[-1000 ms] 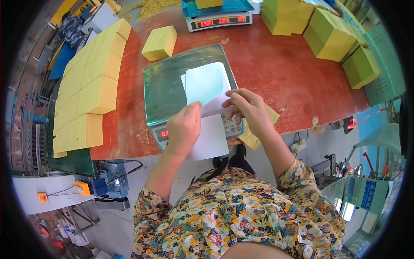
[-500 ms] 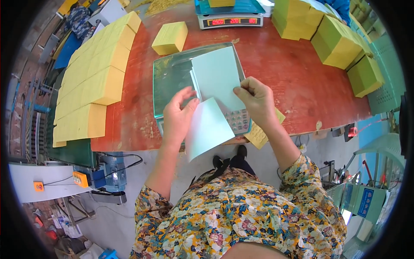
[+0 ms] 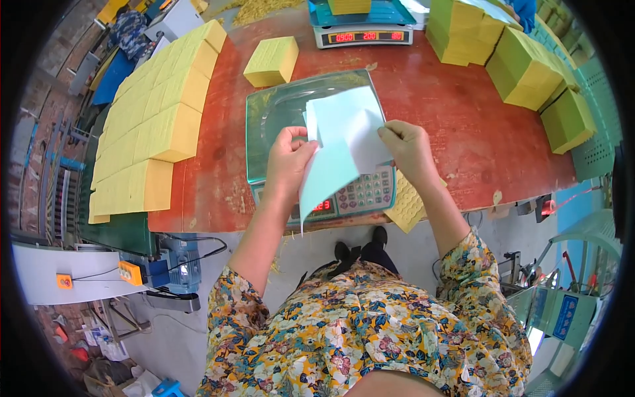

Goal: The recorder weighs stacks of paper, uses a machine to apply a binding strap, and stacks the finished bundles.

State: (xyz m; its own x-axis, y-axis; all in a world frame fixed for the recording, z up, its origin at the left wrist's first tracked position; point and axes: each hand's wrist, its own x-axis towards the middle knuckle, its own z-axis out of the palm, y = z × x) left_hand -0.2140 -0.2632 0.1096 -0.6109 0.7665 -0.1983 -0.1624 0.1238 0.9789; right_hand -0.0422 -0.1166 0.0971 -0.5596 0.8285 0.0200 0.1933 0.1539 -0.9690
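Over a tabletop scale point(image 3: 271, 112) with a clear tray, both hands hold several pale blue-white paper sheets point(image 3: 354, 112). My left hand point(image 3: 289, 162) is closed in a pinch on the sheets' left edge. One sheet point(image 3: 327, 169) curls down toward me from the left hand, its lower corner hanging past the scale's front. My right hand point(image 3: 408, 149) pinches the right edge of the sheets between thumb and fingers. Below the papers the scale's keypad point(image 3: 366, 193) and part of a red display show. A yellow embossed sheet or pad point(image 3: 407, 205) lies beside the scale, partly under my right forearm.
Rows of yellow paper stacks point(image 3: 155, 126) line the red table's left side; more stacks point(image 3: 522, 69) stand at the right. A single yellow stack point(image 3: 271, 61) sits behind the scale. A second scale point(image 3: 362, 36) with lit red digits stands at the far edge.
The front sheet has swung up and bent, its lower part now narrower. The papers have tilted and come lower at the top, and my left hand has closed more on them.
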